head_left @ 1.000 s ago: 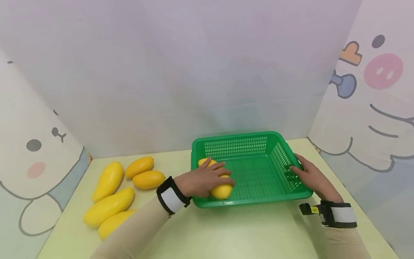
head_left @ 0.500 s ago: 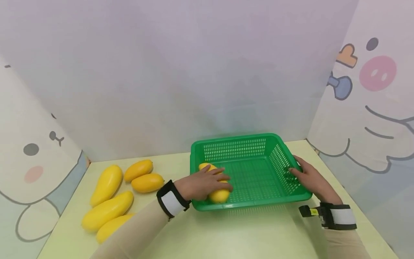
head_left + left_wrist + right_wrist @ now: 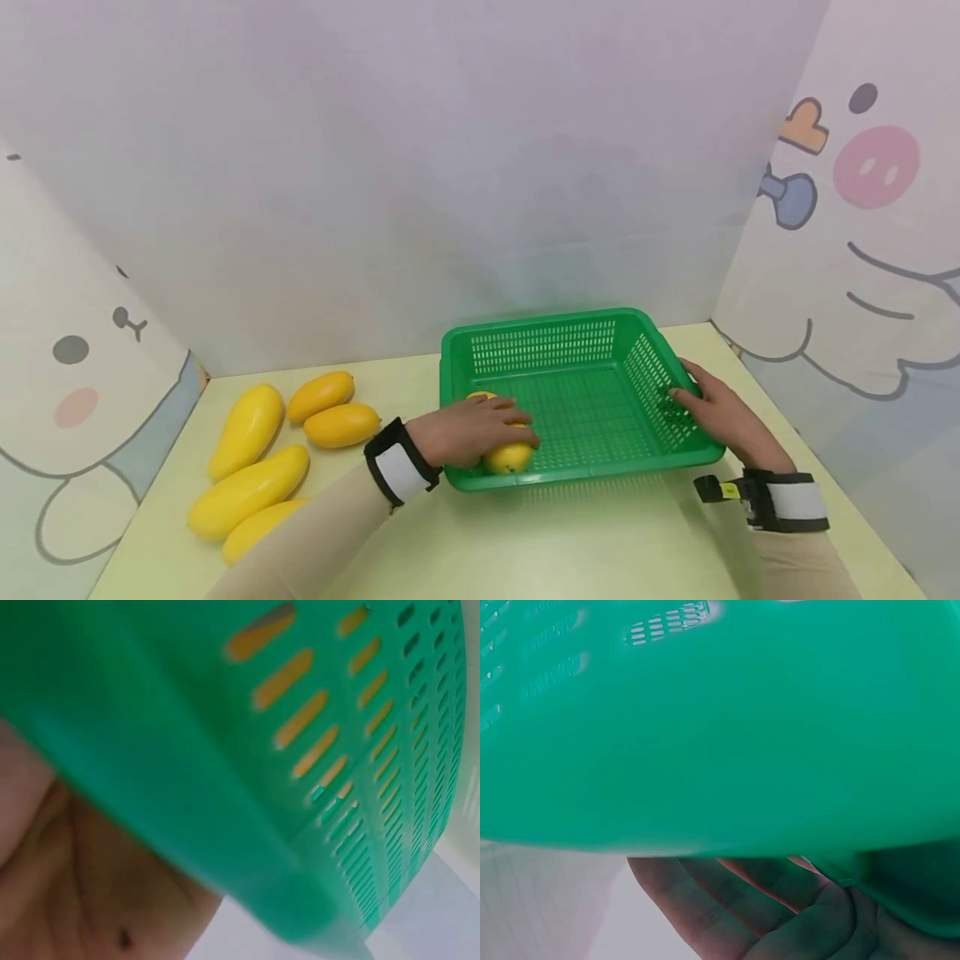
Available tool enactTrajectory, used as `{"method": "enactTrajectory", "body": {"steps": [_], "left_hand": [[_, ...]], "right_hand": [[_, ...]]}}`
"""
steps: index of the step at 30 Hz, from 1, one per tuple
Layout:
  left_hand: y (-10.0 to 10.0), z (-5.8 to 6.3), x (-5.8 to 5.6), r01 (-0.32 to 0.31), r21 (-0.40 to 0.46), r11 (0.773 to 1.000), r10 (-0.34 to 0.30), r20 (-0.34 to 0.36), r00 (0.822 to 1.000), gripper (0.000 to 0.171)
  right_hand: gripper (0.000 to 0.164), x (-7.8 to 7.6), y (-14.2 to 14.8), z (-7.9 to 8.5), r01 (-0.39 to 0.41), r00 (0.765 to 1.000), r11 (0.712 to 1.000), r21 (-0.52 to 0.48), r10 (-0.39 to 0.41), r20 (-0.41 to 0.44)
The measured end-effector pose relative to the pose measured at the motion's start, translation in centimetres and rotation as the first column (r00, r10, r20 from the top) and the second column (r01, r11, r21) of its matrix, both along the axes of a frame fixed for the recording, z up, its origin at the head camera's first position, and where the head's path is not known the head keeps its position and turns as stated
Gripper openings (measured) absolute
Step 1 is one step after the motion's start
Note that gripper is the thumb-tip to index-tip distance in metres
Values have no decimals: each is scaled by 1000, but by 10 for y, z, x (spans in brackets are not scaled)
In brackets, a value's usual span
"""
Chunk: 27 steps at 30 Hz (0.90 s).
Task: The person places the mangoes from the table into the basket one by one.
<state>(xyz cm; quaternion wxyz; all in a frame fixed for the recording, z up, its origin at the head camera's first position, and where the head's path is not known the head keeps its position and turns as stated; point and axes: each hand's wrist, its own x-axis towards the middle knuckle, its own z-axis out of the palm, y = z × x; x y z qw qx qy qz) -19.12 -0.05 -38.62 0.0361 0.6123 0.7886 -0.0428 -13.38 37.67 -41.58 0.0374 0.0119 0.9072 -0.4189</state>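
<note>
A green plastic basket (image 3: 577, 400) with slotted walls stands on the table. Inside its left end lies a yellow mango (image 3: 510, 458), mostly covered by my left hand (image 3: 480, 429), whose fingers curl over it. Through the slots in the left wrist view, the yellow-orange mango (image 3: 304, 754) shows behind the basket wall. My right hand (image 3: 723, 417) grips the basket's right rim, thumb on the inside and fingers outside. Below the green rim in the right wrist view, part of my right hand (image 3: 765, 915) is visible.
Left of the basket are several more: two small orange-yellow mangoes (image 3: 342, 426) and larger yellow mangoes (image 3: 247, 492), the nearest partly hidden by my left sleeve (image 3: 315, 533). A pale wall (image 3: 420, 208) rises behind the table (image 3: 525, 542).
My left hand has settled slightly lower into the basket with the mango, which now shows less at its far end. The right hand keeps its grip on the rim.
</note>
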Motion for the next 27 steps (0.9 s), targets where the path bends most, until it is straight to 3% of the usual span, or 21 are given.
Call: {"method": "enactTrajectory", "body": {"steps": [15,27], "left_hand": [[6,-5,2,19,-54,998,-20,-16,1000,60],[7,1,6,16,-119,993,-20,-29,999,53]], "right_hand": [[64,-1,-1,-3,1,1000,1000,-18,0,7],[65,-2,-1,0,-23,1000,999,32,23,2]]}}
